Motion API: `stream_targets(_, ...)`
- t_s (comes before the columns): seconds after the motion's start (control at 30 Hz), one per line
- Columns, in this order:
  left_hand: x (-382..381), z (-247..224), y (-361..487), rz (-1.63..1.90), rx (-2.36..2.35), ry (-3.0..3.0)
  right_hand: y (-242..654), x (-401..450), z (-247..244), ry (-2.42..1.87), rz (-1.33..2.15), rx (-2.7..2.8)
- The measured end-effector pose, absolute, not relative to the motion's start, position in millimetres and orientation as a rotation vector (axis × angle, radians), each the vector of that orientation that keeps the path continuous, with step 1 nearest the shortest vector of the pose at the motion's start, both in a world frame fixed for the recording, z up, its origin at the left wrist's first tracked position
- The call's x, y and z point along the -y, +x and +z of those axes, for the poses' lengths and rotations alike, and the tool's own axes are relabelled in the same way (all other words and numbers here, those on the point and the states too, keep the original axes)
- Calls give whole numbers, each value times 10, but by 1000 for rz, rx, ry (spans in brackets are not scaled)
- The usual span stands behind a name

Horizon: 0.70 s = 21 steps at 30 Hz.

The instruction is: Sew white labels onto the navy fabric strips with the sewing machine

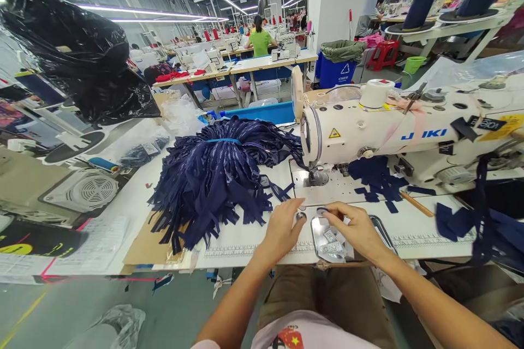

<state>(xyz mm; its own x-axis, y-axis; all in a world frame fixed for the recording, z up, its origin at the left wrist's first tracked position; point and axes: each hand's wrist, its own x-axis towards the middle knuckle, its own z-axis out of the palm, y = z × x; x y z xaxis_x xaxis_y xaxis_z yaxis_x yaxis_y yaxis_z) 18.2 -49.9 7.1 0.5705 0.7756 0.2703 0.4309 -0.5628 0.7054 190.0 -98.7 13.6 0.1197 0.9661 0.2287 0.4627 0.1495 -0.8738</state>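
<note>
My left hand [281, 232] is in front of the sewing machine's needle area, thumb and fingers closed on a small round metal bobbin case [301, 216]. To its right, my right hand [355, 229] pinches a small dark bobbin [321, 211]. The two small parts are apart. Beneath my right hand lies a metal tray [314, 240] with printed labels [332, 248] in it. The white sewing machine [347, 133] stands just beyond, over its shiny needle plate [311, 178]. Left of the machine lies a bundle of navy fabric strips [223, 169], tied with a blue band.
Navy fabric scraps [379, 177] and an orange-brown stick [416, 204] lie on the machine bed's right side. A printed ruler [235, 251] runs along the table's front edge. A black plastic bag [69, 49] hangs at left. Farther off, a person in green [260, 41] sits among other machines.
</note>
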Motion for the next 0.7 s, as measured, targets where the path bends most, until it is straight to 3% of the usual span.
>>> stream_targets(0.13,449,34,164,395,-936,2570,2006,995,63,-1485,572,1538)
stream_targets(0.27,455,-33,218,335,-974,2627,2008,1010,-30,-1522,481,1605)
stream_targets(0.4,480,-94,236,529,-989,2456,1966,1012,-100,-1492,338,1714)
stream_targets(0.7,686,42,251,942,-790,1918,1930,996,67,-1024,-371,2148)
